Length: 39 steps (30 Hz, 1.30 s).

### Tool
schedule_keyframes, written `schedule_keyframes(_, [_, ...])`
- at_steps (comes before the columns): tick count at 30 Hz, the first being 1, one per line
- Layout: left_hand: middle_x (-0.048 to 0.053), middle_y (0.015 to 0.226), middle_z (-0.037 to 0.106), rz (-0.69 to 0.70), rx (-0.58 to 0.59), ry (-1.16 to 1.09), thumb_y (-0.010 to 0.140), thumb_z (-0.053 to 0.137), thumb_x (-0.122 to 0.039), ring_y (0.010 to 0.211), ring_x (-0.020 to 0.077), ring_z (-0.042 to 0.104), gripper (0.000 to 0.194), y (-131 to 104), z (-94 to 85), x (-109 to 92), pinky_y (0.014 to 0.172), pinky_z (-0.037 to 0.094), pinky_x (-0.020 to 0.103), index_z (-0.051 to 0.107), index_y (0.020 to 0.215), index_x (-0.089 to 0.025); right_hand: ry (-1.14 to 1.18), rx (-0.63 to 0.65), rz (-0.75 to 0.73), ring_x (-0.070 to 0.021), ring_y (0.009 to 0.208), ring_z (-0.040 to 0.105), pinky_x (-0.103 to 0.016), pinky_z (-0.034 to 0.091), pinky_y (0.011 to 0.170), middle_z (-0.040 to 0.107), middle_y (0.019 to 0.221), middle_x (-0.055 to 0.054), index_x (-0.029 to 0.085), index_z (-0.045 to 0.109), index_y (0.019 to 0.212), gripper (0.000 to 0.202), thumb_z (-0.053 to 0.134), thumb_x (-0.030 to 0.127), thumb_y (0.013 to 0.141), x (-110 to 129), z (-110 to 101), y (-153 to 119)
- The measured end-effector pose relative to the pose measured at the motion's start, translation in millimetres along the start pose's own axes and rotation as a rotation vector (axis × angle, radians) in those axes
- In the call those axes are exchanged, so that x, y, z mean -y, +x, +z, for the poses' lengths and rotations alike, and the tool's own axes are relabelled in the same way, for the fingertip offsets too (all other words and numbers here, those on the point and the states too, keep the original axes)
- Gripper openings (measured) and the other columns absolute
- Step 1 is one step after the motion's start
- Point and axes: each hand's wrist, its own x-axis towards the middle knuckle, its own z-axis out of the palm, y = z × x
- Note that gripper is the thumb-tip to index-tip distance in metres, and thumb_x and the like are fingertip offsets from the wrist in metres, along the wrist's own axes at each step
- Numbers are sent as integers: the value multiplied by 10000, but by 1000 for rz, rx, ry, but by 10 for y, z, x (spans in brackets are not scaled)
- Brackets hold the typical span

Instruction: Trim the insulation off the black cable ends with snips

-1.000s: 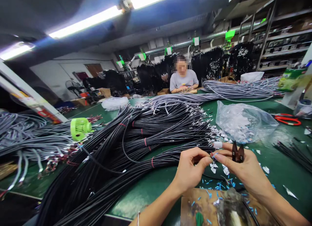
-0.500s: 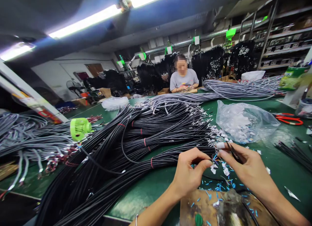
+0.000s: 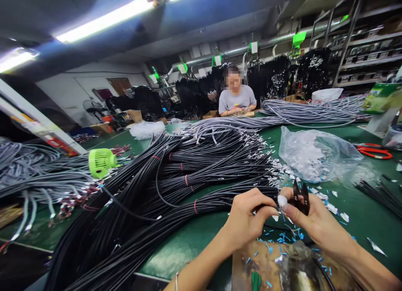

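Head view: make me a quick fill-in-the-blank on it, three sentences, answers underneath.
The right hand holds a dark hand tool with its jaws ____. The black cables are bundled with ties coloured ____. The tabletop under them is coloured ____.
Missing words: open; red; green.

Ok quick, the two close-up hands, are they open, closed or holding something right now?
Left hand: closed in a pinch; whatever it grips is too small to tell.
Right hand: closed, holding dark pliers.
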Motion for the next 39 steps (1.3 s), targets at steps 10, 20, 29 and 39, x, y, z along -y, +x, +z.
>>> schedule_keyframes(10, [-9,532,488,-266,69,-280,884,475,-269,505,90,427,349,16,0,-11,497,317,204,568,581,-123,-366,-626,-144,-141,575,478,-251,402,525,494,647,14,219,485,771,123,520,299,859,-129,-134,55])
schedule_keyframes(20, [8,542,506,-309,33,-279,881,482,-337,511,95,417,377,15,11,-31,495,322,210,596,596,-118,138,-313,37,-208,727,713,-317,597,682,744,797,-56,201,651,985,285,697,340,740,16,29,-12])
schedule_keyframes(29, [22,575,585,-272,-18,-195,860,523,-260,528,101,472,292,10,52,-50,511,348,204,645,641,-110,6,-359,-52,-167,699,721,-240,603,671,755,833,-37,211,683,960,220,690,257,746,17,61,-37])
schedule_keyframes(39, [23,574,573,-278,-44,-200,880,502,-305,525,103,471,333,-2,48,-45,498,352,203,631,640,-115,-35,-371,-37,-197,693,727,-284,615,679,758,814,-39,210,698,973,249,687,257,729,8,83,-57])
